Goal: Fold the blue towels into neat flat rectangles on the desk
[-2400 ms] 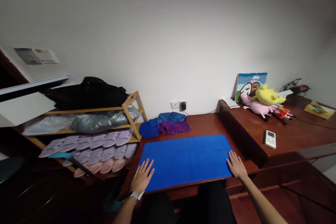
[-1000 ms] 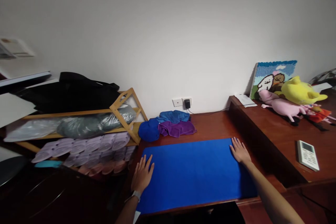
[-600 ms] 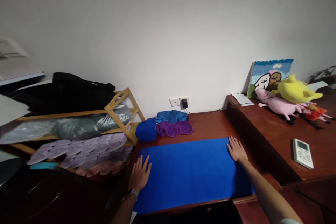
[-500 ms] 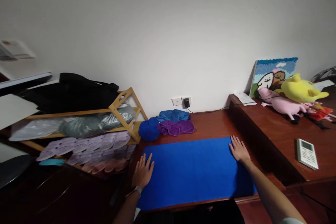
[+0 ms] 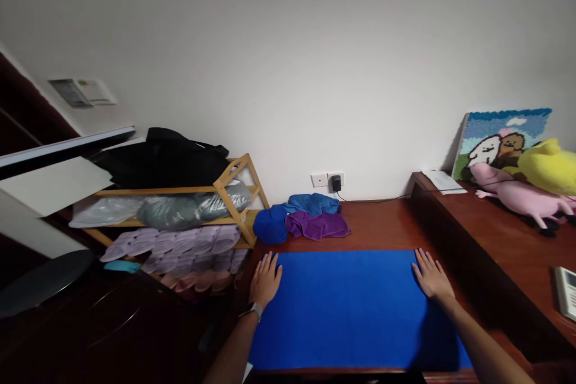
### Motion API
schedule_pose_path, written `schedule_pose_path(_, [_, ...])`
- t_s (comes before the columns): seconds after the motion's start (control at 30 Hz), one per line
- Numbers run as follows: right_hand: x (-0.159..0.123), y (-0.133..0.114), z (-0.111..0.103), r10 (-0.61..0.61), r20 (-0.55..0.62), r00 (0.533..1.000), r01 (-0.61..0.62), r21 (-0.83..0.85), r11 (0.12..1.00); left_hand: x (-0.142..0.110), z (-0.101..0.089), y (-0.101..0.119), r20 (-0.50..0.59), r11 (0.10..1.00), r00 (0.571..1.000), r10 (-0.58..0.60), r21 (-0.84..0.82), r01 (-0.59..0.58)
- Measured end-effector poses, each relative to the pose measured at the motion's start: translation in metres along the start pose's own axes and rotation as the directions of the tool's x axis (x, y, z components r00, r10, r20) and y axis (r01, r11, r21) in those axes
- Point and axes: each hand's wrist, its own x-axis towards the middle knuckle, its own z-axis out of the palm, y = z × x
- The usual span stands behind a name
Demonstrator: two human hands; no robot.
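Note:
A blue cloth (image 5: 346,306) lies spread flat on the reddish-brown wooden table (image 5: 382,222). My left hand (image 5: 266,279) rests on its far left corner, fingers stretched out, with a watch on the wrist. On the far right corner lies my right hand (image 5: 431,275), palm down and fingers extended. Behind the blue cloth, against the wall, are a bunched purple cloth (image 5: 312,225), a crumpled lighter blue cloth (image 5: 315,204) and a rounded dark blue bundle (image 5: 270,225).
Left of the table stands a wooden rack (image 5: 234,192) with slippers (image 5: 175,241), wrapped bundles and a black bag (image 5: 171,159). A raised ledge on the right carries plush toys (image 5: 517,192), a picture (image 5: 504,138) and a white device (image 5: 567,291). A black plug (image 5: 336,183) sits in the wall socket.
My left hand has moved up along the blue cloth's left edge to its far corner. My right hand stays at the far right corner. The camera view has turned left.

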Motion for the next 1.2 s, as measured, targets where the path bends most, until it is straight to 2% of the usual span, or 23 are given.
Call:
schedule_pose_path(0.17, [0.002, 0.001, 0.004, -0.010, -0.003, 1.000, 0.009, -0.024, 1.000, 0.017, 0.015, -0.010, 0.109, 0.998, 0.992, -0.058, 0.019, 0.056])
schedule_pose_path(0.37, [0.000, -0.001, -0.008, 0.024, 0.017, 1.000, -0.023, -0.057, 0.998, 0.013, 0.016, -0.005, 0.099, 0.998, 0.993, -0.060, 0.042, 0.056])
schedule_pose_path(0.43, [-0.002, -0.009, -0.018, 0.049, 0.021, 0.999, -0.047, -0.063, 0.997, 0.013, 0.014, -0.002, 0.093, 0.996, 0.993, -0.067, 0.057, 0.062])
schedule_pose_path(0.5, [-0.006, -0.030, -0.030, 0.072, -0.055, 0.996, -0.076, -0.061, 0.995, 0.014, 0.013, -0.001, 0.090, 0.995, 0.994, -0.069, 0.073, 0.063])
schedule_pose_path(0.57, [-0.011, -0.069, -0.043, 0.062, -0.171, 0.983, -0.070, -0.039, 0.997, 0.015, 0.014, -0.002, 0.086, 0.995, 0.994, -0.064, 0.086, 0.056])
schedule_pose_path(0.6, [-0.014, -0.096, -0.048, 0.021, -0.197, 0.980, -0.024, -0.011, 1.000, 0.015, 0.015, -0.002, 0.084, 0.995, 0.995, -0.060, 0.091, 0.052])
schedule_pose_path(0.7, [-0.027, -0.200, -0.055, -0.238, -0.146, 0.960, 0.256, 0.114, 0.960, 0.017, 0.017, -0.004, 0.074, 0.995, 0.996, -0.053, 0.092, 0.046])
schedule_pose_path(0.77, [-0.038, -0.272, -0.050, -0.405, -0.117, 0.907, 0.421, 0.212, 0.882, 0.017, 0.016, -0.003, 0.073, 0.995, 0.996, -0.054, 0.082, 0.048])
schedule_pose_path(0.83, [-0.050, -0.332, -0.040, -0.508, -0.072, 0.859, 0.504, 0.298, 0.811, 0.016, 0.014, -0.003, 0.080, 0.996, 0.995, -0.057, 0.069, 0.051])
schedule_pose_path(0.9, [-0.058, -0.369, -0.031, -0.542, -0.024, 0.840, 0.514, 0.352, 0.782, 0.016, 0.012, -0.002, 0.087, 0.997, 0.994, -0.061, 0.057, 0.056])
schedule_pose_path(0.93, [-0.060, -0.377, -0.028, -0.545, -0.009, 0.838, 0.510, 0.365, 0.779, 0.016, 0.011, -0.001, 0.089, 0.997, 0.994, -0.064, 0.052, 0.059])
schedule_pose_path(1.0, [-0.058, -0.375, -0.025, -0.534, 0.009, 0.845, 0.494, 0.365, 0.789, 0.016, 0.010, -0.001, 0.093, 0.997, 0.993, -0.067, 0.049, 0.063])
schedule_pose_path(1.07, [-0.051, -0.351, -0.026, -0.499, 0.023, 0.866, 0.462, 0.341, 0.819, 0.016, 0.010, -0.001, 0.094, 0.997, 0.994, -0.065, 0.054, 0.060])
schedule_pose_path(1.13, [-0.042, -0.309, -0.029, -0.426, 0.047, 0.903, 0.395, 0.295, 0.870, 0.016, 0.011, -0.001, 0.089, 0.996, 0.994, -0.065, 0.060, 0.060])
schedule_pose_path(1.2, [-0.032, -0.255, -0.033, -0.324, 0.057, 0.945, 0.302, 0.235, 0.924, 0.017, 0.014, -0.002, 0.078, 0.996, 0.995, -0.067, 0.058, 0.063])
